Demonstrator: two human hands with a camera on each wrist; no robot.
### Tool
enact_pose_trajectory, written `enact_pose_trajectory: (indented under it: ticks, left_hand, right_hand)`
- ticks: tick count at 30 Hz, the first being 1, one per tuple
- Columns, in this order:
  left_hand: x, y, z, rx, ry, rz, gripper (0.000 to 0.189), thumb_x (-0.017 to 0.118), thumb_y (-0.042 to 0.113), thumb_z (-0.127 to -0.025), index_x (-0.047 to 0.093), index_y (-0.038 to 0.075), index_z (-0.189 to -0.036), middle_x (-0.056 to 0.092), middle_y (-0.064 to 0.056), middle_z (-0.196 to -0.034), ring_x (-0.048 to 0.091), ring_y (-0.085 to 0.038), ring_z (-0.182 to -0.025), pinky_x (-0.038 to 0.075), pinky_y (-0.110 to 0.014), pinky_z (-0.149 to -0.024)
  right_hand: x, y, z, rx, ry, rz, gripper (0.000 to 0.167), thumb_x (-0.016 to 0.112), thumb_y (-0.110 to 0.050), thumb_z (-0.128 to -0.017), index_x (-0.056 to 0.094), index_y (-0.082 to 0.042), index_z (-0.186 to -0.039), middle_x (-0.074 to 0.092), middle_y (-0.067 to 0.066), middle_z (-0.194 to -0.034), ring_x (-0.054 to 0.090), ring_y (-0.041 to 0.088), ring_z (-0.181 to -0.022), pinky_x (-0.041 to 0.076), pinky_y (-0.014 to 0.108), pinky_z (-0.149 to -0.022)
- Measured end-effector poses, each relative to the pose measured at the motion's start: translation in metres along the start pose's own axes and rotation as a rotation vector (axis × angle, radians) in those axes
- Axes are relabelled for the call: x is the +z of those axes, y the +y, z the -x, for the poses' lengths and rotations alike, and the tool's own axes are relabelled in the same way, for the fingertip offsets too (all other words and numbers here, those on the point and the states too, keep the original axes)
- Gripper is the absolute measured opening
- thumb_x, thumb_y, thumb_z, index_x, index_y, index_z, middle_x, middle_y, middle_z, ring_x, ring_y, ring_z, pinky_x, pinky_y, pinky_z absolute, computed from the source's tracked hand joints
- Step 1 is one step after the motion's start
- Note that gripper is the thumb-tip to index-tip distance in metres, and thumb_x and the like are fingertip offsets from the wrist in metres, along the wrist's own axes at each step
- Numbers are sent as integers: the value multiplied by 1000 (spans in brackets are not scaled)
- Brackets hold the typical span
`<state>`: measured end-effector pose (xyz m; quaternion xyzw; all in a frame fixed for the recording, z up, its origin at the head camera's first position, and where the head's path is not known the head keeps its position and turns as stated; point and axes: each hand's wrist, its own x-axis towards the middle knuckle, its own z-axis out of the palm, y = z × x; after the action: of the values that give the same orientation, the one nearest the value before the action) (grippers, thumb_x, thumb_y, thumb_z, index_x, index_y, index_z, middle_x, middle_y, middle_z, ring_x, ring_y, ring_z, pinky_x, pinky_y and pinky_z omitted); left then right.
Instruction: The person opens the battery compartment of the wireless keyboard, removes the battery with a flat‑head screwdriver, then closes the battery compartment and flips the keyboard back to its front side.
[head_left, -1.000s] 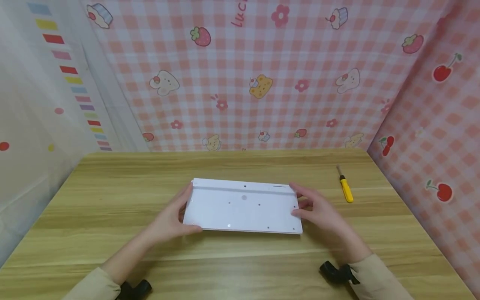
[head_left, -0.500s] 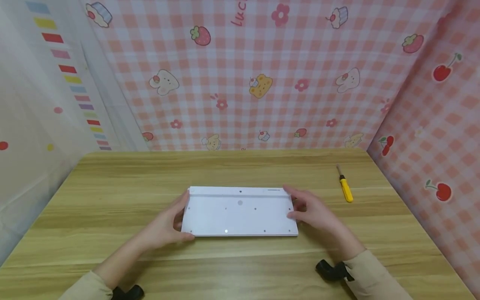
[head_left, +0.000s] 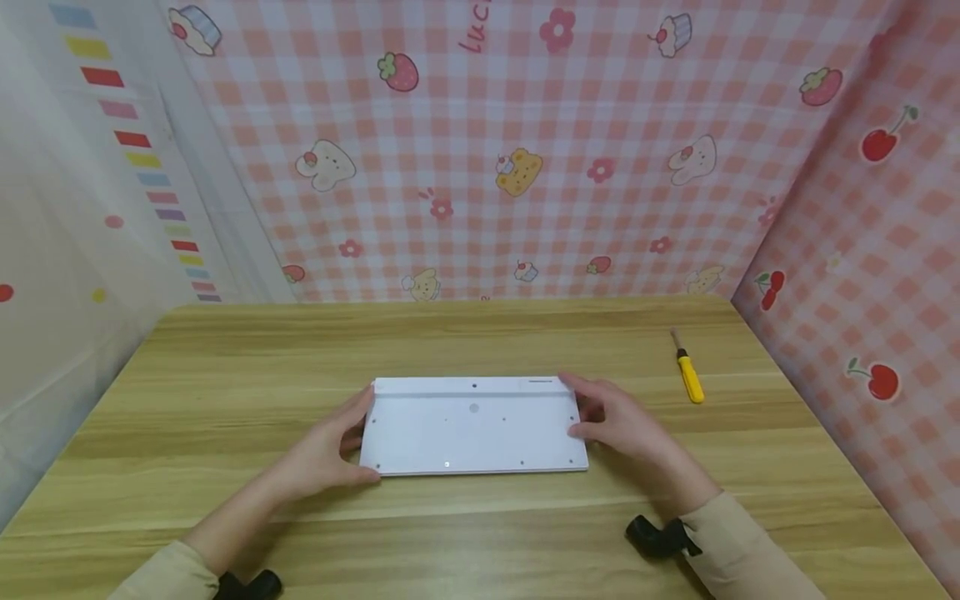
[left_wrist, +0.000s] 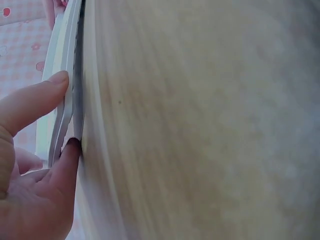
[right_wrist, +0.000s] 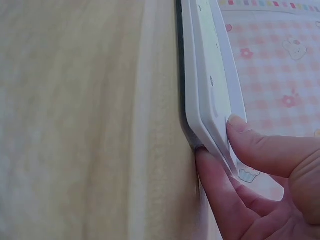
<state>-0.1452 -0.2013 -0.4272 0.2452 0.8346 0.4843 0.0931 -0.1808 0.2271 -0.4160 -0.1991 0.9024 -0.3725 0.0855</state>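
Observation:
A white keyboard (head_left: pixel 472 433) lies underside up in front of me, with small screw holes dotted over its flat back and a raised bar along the far edge. My left hand (head_left: pixel 326 450) grips its left end, and in the left wrist view the thumb (left_wrist: pixel 47 95) presses the upper face with a fingertip under the edge. At the right end my right hand (head_left: pixel 618 421) holds it the same way, thumb (right_wrist: pixel 255 142) on the back and a finger beneath. Whether the keyboard touches the table is hard to tell.
A screwdriver (head_left: pixel 689 377) with a yellow handle lies to the right, beyond the right hand. The wooden table (head_left: pixel 480 542) ends at a pink checked cloth (head_left: pixel 480 108) behind and another cloth (head_left: pixel 877 292) on the right. Black wrist mounts (head_left: pixel 656 537) sit near both sleeves.
Both hands have brought the keyboard slightly nearer and to the left. Its tilt has evened out, so its long edges now run almost level. The screwdriver stays where it was.

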Motion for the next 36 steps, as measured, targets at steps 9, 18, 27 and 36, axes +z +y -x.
enact_pose_trajectory:
  ticks: [9, 18, 27, 36]
  left_hand:
    - [-3, 1, 0, 18, 38, -258, 109, 92, 16, -69, 25, -13, -150, 26, -31, -154, 33, -45, -138, 36, -42, -107]
    - [-3, -3, 1, 5, 44, -387, 108, 92, 22, -68, 29, -12, -149, 34, -28, -151, 36, -47, -136, 32, -59, -108]
    - [-5, -4, 1, 15, 55, -387, 108, 93, 25, -68, 30, -13, -148, 41, -31, -146, 40, -49, -132, 34, -61, -105]
    - [-6, -3, 2, 0, 49, -396, 108, 93, 26, -68, 31, -12, -147, 43, -30, -145, 39, -48, -131, 35, -60, -105]
  right_hand:
    - [1, 1, -1, -16, -2, 14, 71, 76, -7, -86, 43, -4, -149, 56, 8, -105, 54, 22, -88, 48, 30, -77]
    - [2, 4, -3, -43, -9, -22, 69, 76, -7, -87, 44, -3, -148, 54, 11, -106, 52, 24, -91, 51, 30, -78]
    - [4, 6, -5, 1, -19, -81, 72, 76, -3, -86, 43, -6, -149, 48, 19, -119, 53, 23, -92, 52, 26, -78]
    - [2, 7, -8, 26, -30, -104, 70, 76, -5, -86, 45, -8, -149, 45, 22, -131, 54, 24, -94, 53, 28, -80]
